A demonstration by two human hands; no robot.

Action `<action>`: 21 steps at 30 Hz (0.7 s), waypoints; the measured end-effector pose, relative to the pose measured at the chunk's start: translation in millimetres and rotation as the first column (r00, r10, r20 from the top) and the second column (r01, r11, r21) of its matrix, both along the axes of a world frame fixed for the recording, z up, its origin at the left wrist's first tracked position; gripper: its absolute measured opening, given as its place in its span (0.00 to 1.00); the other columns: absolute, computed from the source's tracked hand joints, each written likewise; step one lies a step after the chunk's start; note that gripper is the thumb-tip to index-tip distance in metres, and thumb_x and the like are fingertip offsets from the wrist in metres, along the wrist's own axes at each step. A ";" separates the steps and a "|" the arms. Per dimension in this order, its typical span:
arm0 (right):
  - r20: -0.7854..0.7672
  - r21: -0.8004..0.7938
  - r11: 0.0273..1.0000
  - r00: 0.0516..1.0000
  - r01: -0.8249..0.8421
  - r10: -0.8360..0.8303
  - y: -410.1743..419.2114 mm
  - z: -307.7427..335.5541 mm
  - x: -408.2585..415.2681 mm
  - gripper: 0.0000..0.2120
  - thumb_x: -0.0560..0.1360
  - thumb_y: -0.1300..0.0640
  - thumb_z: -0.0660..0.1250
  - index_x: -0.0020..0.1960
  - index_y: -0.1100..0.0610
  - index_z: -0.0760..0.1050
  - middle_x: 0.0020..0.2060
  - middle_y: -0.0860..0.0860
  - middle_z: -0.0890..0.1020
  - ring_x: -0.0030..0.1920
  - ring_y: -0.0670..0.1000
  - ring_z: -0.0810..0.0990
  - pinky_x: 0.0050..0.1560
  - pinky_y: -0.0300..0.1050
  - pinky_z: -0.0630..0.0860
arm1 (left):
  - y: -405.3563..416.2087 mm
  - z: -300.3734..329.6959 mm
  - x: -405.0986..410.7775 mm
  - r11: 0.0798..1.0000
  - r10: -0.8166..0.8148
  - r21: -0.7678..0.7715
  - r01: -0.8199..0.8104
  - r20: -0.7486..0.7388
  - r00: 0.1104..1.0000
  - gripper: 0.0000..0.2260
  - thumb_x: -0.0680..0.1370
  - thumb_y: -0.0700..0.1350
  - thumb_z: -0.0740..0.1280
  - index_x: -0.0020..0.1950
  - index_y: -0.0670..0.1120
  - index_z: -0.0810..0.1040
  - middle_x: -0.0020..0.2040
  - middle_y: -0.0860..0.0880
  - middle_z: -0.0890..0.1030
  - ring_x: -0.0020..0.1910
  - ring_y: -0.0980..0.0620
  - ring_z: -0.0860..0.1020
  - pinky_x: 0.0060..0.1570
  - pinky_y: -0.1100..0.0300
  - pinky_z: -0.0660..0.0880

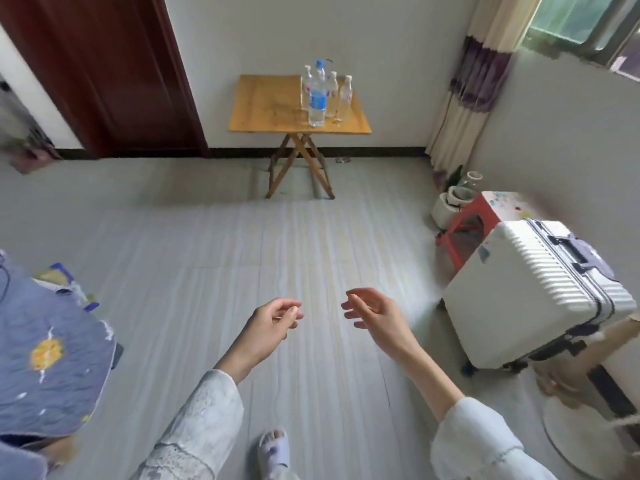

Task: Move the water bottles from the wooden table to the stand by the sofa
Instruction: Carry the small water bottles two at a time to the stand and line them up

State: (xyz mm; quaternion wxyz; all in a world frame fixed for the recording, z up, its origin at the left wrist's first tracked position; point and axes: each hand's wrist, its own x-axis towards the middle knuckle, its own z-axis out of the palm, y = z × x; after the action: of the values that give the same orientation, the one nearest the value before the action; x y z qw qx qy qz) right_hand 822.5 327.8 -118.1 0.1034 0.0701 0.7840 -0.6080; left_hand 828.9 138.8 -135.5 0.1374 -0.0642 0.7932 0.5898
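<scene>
A small wooden folding table [266, 112] stands against the far wall. On its right half stand several clear water bottles: a tall one with a blue label [317, 98] in front and smaller ones with red labels [345, 95] behind and beside it. My left hand [273, 323] and my right hand [375, 315] hover low over the floor, far short of the table, both empty with fingers loosely curled and apart. The stand and sofa are not clearly in view.
A white suitcase [533, 292] stands on the right, with a red stool [474, 220] and pots behind it. A blue quilted cover [48, 351] lies at the left. A dark red door [114, 74] is at the far left. Grey floor stretches between me and the table.
</scene>
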 end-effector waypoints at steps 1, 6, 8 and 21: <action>-0.003 0.004 1.000 1.000 -0.007 0.007 -5.8 -1.7 -21.4 0.09 0.77 0.57 0.60 0.54 0.60 0.74 0.44 0.54 0.81 0.44 0.52 0.80 0.51 0.52 0.76 | -7.0 -1.7 -21.1 1.000 0.007 -0.001 -0.007 -0.001 1.000 0.07 0.79 0.44 0.58 0.52 0.50 0.75 0.48 0.50 0.81 0.48 0.53 0.79 0.52 0.54 0.75; -0.027 0.010 1.000 0.999 0.024 -0.023 -34.2 -3.0 -136.4 0.10 0.77 0.57 0.60 0.54 0.59 0.74 0.44 0.54 0.82 0.45 0.52 0.81 0.51 0.51 0.77 | -43.4 -5.3 -135.0 1.000 0.016 -0.002 -0.016 -0.018 1.000 0.08 0.79 0.43 0.58 0.55 0.48 0.75 0.49 0.50 0.81 0.49 0.53 0.79 0.49 0.58 0.74; -0.027 0.005 0.999 0.999 0.032 -0.032 -46.6 0.6 -181.2 0.10 0.77 0.57 0.60 0.54 0.59 0.75 0.45 0.54 0.82 0.46 0.52 0.81 0.52 0.51 0.77 | -58.2 -2.4 -180.9 1.000 0.011 -0.005 -0.011 -0.021 1.000 0.09 0.79 0.43 0.58 0.56 0.46 0.75 0.49 0.49 0.81 0.49 0.53 0.79 0.48 0.60 0.74; -0.061 -0.005 0.994 0.992 0.106 -0.106 -51.8 4.9 -427.6 0.07 0.77 0.56 0.60 0.51 0.56 0.75 0.43 0.52 0.82 0.44 0.50 0.81 0.50 0.50 0.77 | -68.4 2.8 -439.7 0.999 -0.046 0.003 0.046 -0.019 0.999 0.10 0.79 0.43 0.58 0.57 0.45 0.74 0.51 0.47 0.80 0.51 0.52 0.79 0.50 0.59 0.74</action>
State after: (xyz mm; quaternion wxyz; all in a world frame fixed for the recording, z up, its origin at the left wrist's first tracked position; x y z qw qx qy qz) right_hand 394.8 276.0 -113.2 0.0469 0.0931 0.7816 -0.6150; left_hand 389.2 70.4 -132.7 0.1435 -0.0399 0.7947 0.5885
